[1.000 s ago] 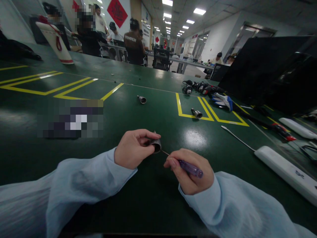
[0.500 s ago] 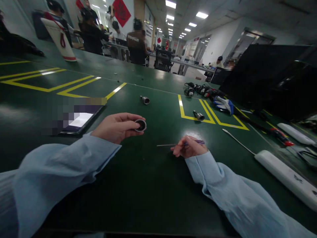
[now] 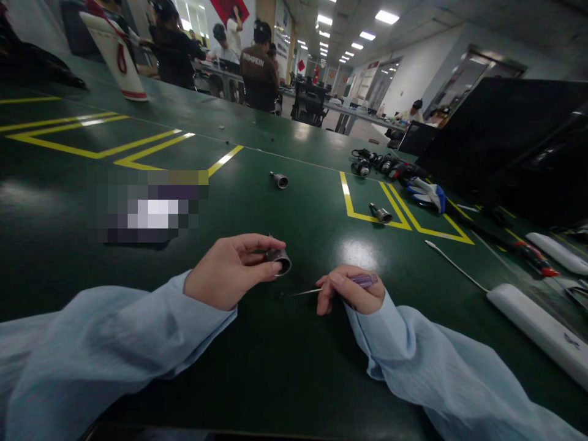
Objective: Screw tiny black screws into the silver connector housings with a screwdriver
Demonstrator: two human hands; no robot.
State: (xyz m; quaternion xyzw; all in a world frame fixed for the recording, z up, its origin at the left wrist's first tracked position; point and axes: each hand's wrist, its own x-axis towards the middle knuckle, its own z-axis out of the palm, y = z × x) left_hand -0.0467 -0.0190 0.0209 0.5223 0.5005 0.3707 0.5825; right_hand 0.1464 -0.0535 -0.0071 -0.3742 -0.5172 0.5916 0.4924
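My left hand [image 3: 229,272] is closed around a small metal cylinder [image 3: 280,260], a short silver sleeve with a dark open end turned toward the right. My right hand [image 3: 351,293] pinches a thin screwdriver [image 3: 335,285] with a purple see-through handle. Its metal shaft points left and its tip rests close to the table, a little short of the cylinder. Both forearms wear light blue sleeves and lie on the dark green table [image 3: 285,367].
Two more metal cylinders [image 3: 280,180] [image 3: 381,214] lie further out, one by yellow floor-style tape lines [image 3: 349,202]. Gloves and dark parts [image 3: 399,174] sit far right, white strips [image 3: 537,327] at right. A blurred flat device [image 3: 147,208] lies left. People work at the back.
My left hand has come back toward me with the cylinder and turned its open end rightward. My right hand has slid nearer, so the screwdriver tip sits closer to the cylinder.
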